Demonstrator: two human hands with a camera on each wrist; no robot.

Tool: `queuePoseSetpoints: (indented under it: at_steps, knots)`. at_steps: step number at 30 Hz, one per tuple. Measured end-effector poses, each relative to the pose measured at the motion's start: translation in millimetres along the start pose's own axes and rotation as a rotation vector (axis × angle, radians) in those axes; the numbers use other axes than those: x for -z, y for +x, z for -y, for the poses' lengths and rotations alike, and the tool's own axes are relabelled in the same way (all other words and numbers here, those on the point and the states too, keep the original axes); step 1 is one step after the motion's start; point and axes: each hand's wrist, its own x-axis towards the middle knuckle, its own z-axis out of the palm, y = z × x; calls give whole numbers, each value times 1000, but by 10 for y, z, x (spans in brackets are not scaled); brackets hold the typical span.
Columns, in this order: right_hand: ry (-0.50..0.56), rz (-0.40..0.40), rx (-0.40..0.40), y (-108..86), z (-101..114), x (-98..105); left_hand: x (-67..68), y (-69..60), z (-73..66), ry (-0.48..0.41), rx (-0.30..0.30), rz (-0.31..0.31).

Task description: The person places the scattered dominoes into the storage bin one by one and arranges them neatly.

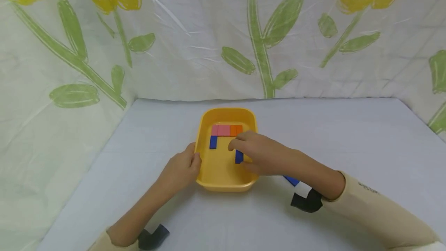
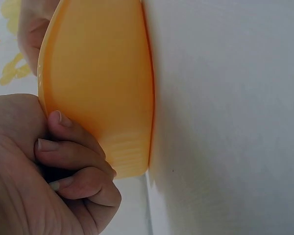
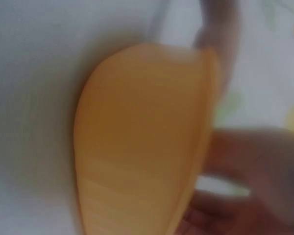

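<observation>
A yellow tray stands on the table. My left hand grips its left wall; in the left wrist view curled fingers lie against the outside of the wall. Inside the tray, pink blocks and orange blocks form a row, with one blue block below the row's left end. My right hand reaches over the right rim and pinches another blue block between bent fingers and thumb. The right wrist view is blurred, and the tray wall hides the fingertips there.
Another blue piece lies on the table beneath my right forearm, partly hidden. Dark wrist bands sit at both forearms. The white table meets a flower-printed curtain at its back edge.
</observation>
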Motion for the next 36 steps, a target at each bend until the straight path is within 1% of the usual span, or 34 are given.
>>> queuePoseSetpoints:
  at_steps: [4,8,16,19,22,25,28,32,36]
  knots:
    - [0,60,-19,110,25,-62,7,1,-11,-4,7,3]
    - [-4,102,-27,195,17,-140,18,-3,-24,-5,9,3]
    - [-31,154,10,337,-8,-294,19,-4,-31,-5,12,11]
    - [-35,194,8,374,9,-324,12,1,-30,-5,9,10]
    - [-35,217,5,394,26,-346,6,0,-29,-2,1,5]
    - [-28,212,10,391,30,-353,2,-3,-26,4,-11,-1]
    - [-29,181,28,363,29,-345,6,-10,-27,3,-28,-1]
    - [-49,130,75,308,48,-319,22,-25,-30,-5,-21,8]
    - [-61,132,124,245,114,-275,32,-29,-30,-9,-6,11]
